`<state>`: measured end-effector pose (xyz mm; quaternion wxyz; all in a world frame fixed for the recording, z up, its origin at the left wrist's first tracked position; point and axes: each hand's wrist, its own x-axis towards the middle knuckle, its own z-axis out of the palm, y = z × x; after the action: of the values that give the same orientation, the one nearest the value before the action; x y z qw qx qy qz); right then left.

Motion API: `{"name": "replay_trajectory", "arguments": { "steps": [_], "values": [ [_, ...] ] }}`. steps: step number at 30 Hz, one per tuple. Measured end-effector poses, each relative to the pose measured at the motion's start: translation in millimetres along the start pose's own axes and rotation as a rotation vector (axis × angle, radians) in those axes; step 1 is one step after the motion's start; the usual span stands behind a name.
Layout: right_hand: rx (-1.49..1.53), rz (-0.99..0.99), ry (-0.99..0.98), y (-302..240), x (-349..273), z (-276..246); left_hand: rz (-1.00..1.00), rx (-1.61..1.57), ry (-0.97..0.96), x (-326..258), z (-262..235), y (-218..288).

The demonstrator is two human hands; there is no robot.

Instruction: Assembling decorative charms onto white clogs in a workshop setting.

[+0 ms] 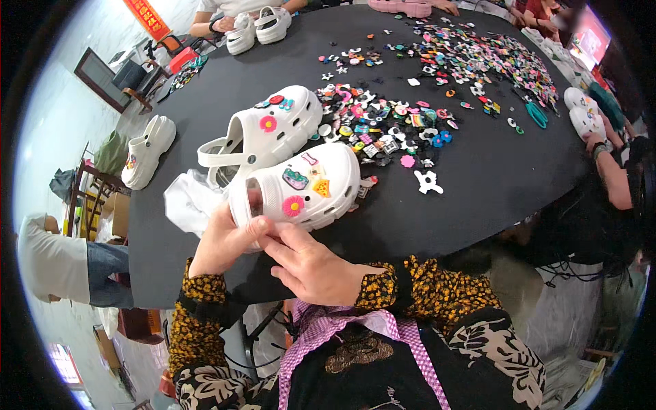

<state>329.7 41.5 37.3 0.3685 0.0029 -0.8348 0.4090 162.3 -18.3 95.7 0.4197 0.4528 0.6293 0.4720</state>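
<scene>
A white clog with charms on its upper is tilted in front of me at the near side of the table. A pink flower charm, a pizza slice charm and a green charm sit in it. My left hand grips its heel end, thumb outside and some fingers hidden inside. My right hand is closed, its fingertips against the clog's near side beside my left thumb. Right behind lies a second white clog with a pink flower charm. Crumpled white plastic is beside my left hand.
Heaps of loose charms spread over the black table. Another white clog stands at the left edge. Green-handled scissors lie at right. Co-workers sit around; one handles white clogs at the far side.
</scene>
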Motion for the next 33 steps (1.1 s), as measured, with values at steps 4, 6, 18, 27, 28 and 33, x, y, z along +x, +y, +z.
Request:
{"name": "replay_trajectory", "arguments": {
  "steps": [4,6,18,27,28,33],
  "values": [
    [-0.032,-0.005,-0.048,-1,3,-4,0.0,0.068,0.01,7,7,5],
    [-0.028,0.013,-0.115,-3,5,-8,-0.063,0.051,0.012,12,7,10],
    [0.008,-0.065,-0.241,8,6,-78,-0.054,-0.086,0.07,13,17,4],
    [-0.026,0.21,-0.043,23,53,-143,-0.005,-0.044,0.142,8,19,2],
    [-0.067,0.18,-0.052,25,55,-143,0.0,-0.049,0.144,8,20,3],
    [-0.136,0.059,-0.065,45,57,-112,0.004,-0.07,0.147,13,22,-2]
  ]
}}
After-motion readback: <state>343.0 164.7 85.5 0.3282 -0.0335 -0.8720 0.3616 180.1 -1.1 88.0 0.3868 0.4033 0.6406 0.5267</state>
